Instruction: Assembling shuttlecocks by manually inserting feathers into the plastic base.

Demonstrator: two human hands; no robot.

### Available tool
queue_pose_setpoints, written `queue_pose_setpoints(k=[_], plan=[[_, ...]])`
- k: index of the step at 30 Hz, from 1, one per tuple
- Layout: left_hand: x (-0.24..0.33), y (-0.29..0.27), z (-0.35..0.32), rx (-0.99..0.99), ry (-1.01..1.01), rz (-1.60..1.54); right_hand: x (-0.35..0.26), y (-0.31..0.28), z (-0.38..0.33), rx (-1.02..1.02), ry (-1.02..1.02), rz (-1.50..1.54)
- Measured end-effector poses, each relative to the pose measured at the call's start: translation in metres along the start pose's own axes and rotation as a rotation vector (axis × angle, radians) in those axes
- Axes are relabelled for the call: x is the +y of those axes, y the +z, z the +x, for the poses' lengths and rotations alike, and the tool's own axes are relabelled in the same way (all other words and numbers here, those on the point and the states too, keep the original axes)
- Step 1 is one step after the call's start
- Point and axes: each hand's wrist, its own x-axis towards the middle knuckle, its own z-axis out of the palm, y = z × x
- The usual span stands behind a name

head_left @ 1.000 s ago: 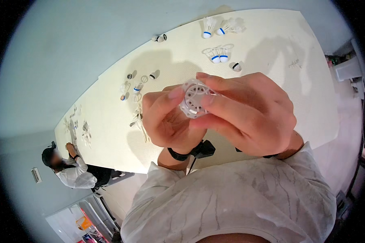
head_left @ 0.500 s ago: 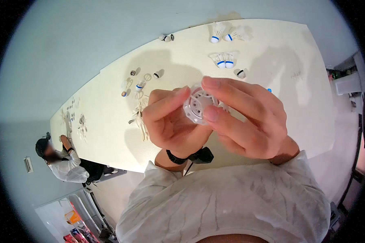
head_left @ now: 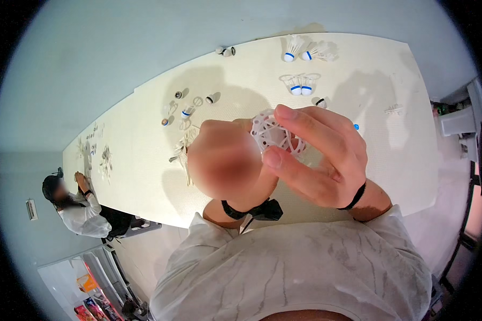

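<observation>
Bench (head_left: 390, 176): long, cream-white, running from far left to right below the raised hands; taken as landmark.

Second person (head_left: 75, 206): white top, seated at the bench's far-left end, one hand on its edge.

Left hand (head_left: 227, 166): raised above the bench centre, blurred and close to the camera, black wristband. Its fingers curl against the left side of the white perforated disc (head_left: 275, 136); whether they clamp it, cannot tell.

Right hand (head_left: 321, 160): above the bench centre, just right of the left hand, thin black band at the wrist. Index finger lies over the disc's top edge, thumb presses at its lower edge; fingers pinched on the disc.

Disc: round, white, lattice of holes, held between both hands, off the bench.

Shuttlecocks, blue-banded: two (head_left: 304, 52) at the bench's far edge, a pair (head_left: 299, 86) nearer its centre.

Loose feathers (head_left: 184, 147): on the bench just left of the left hand.

Small rings and caps (head_left: 195, 101): scattered on the bench beyond the feathers.
</observation>
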Motion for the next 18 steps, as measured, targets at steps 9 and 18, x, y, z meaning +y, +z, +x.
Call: queue_pose_setpoints(k=[9,18], plan=[[-0.006,0.023,-0.015,0.284,0.030,-0.578,-0.005,0.003,-0.002,-0.030,-0.001,-0.050],[0.004,0.020,-0.015,0.271,-0.021,-0.518,-0.005,0.002,-0.004,-0.022,-0.009,-0.126]])
